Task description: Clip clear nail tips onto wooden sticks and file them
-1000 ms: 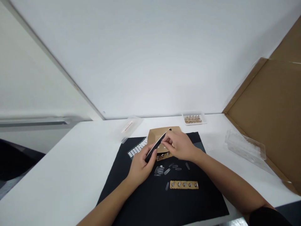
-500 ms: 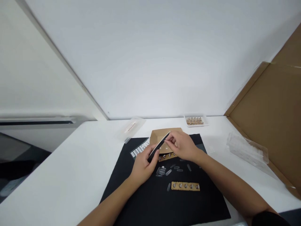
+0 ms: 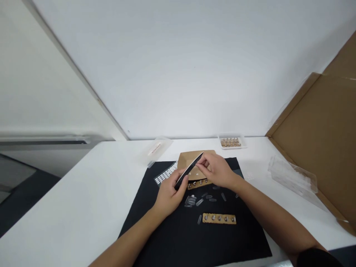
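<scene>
My left hand is closed around the lower end of a black nail file with a white edge, tilted up to the right. Near the file's upper end, my right hand has thumb and fingers pinched together; whatever it grips is too small or hidden to name. Behind the file stands a brown paper tray with small white bits in it. Loose clear nail tips lie below the hands. A cork-like strip with several metal holders lies nearer me; a similar strip is partly covered by the tray.
A black mat covers the middle of the white table. A sheet of white adhesive tabs lies left of the tray. Behind are a clear lid and a box of holders. At right sit a clear container and cardboard.
Both hands and the nail file have shifted only slightly, with the file's upper end a little higher and further right. Everything on the mat stays in place.
</scene>
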A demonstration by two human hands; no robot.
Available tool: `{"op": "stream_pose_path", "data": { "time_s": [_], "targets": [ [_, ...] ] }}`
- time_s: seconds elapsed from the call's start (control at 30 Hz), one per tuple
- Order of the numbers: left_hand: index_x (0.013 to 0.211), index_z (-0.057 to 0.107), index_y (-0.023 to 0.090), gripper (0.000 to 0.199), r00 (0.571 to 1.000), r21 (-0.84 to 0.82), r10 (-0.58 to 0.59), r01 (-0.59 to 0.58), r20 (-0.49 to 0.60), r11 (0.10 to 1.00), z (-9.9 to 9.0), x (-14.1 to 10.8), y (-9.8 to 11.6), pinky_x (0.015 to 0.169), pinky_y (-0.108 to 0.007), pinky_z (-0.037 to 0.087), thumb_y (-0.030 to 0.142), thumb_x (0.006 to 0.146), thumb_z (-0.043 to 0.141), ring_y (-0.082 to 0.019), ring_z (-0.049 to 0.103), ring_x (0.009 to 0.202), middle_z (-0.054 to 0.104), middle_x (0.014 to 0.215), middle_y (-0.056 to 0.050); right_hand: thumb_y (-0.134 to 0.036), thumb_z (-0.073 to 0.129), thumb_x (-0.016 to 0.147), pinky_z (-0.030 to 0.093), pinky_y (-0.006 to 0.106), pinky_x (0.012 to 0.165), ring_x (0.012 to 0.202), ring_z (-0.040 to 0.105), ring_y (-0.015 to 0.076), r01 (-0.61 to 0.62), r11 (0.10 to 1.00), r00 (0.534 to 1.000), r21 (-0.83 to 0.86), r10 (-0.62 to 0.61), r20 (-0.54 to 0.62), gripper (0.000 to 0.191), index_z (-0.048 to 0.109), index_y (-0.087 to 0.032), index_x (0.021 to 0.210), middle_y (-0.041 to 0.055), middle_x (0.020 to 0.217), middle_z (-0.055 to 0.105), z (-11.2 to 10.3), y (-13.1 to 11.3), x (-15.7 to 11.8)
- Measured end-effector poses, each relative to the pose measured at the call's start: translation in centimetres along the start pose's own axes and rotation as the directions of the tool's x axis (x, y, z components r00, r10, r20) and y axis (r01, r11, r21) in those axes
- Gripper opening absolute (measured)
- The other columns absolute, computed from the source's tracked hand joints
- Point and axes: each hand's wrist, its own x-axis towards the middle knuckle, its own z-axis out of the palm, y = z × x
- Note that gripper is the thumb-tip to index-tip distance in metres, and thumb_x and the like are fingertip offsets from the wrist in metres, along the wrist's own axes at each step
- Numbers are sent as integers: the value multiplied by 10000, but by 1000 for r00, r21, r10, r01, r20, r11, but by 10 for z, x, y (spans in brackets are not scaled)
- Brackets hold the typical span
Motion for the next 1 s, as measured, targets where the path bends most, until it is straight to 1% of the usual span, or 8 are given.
{"op": "stream_pose_path", "data": {
  "time_s": [0.07,0.2,0.37,0.47,0.7,0.8,0.93,1.0],
  "targets": [
    [1172,703,199,317,1000,-4,-9,9,0,1000,0,0,1,869,-319,604,420,1031,525,-240,762,974,793,1073,-67,-286,609,1006,458,293,702,772,674,167,24,999,1000,-44,-24,2,78,602,-244,940,-6,866,735,2,-4,-1],
    [1190,705,193,342,1000,-20,-21,21,-4,1000,-2,1,4,880,-323,598,429,1044,505,-241,762,972,785,1024,-65,-273,604,1003,438,305,714,763,650,175,20,990,995,-138,-33,-92,77,586,-243,934,-10,847,729,-4,0,0],
    [1199,716,199,377,998,-14,-57,57,-3,998,-3,0,6,792,-327,606,446,1060,469,-249,763,832,700,685,-11,-277,586,1006,440,294,696,753,660,178,-15,993,986,-118,-5,-167,33,578,-245,1005,-5,835,719,-14,9,4],
    [1229,718,210,384,997,-16,-72,72,1,997,-3,-1,5,721,-322,603,450,1060,470,-248,754,749,660,605,5,-291,577,1019,450,293,702,753,659,180,-26,996,983,-89,10,-182,60,585,-243,1054,3,844,711,-15,11,5],
    [1259,726,223,399,998,-8,-64,64,0,998,-2,-2,7,680,-331,608,454,1060,468,-248,744,692,670,594,2,-274,609,1030,491,290,777,810,682,164,24,999,986,26,-20,-167,47,609,-243,1064,-7,898,736,-6,11,5],
    [1267,724,227,396,998,10,-63,64,-11,998,-3,-2,7,725,-340,617,450,1058,471,-257,760,753,704,642,-8,-268,629,1027,488,310,811,870,682,181,25,1000,992,-11,-26,-127,54,635,-239,983,5,924,748,4,10,3],
    [1233,726,210,382,1000,36,-22,23,-9,999,-4,0,5,820,-331,615,438,1058,475,-249,775,877,788,870,-44,-275,615,1043,476,325,800,844,665,191,82,996,996,-44,-84,-39,107,645,-234,949,10,891,737,15,10,-1],
    [1210,727,198,371,1000,56,11,-11,-9,998,-4,0,5,844,-313,605,427,1058,477,-241,779,931,805,1015,-62,-266,621,1039,476,325,797,844,665,193,70,996,995,-57,-74,-65,102,642,-231,945,12,889,737,17,10,-1]
  ]
}}
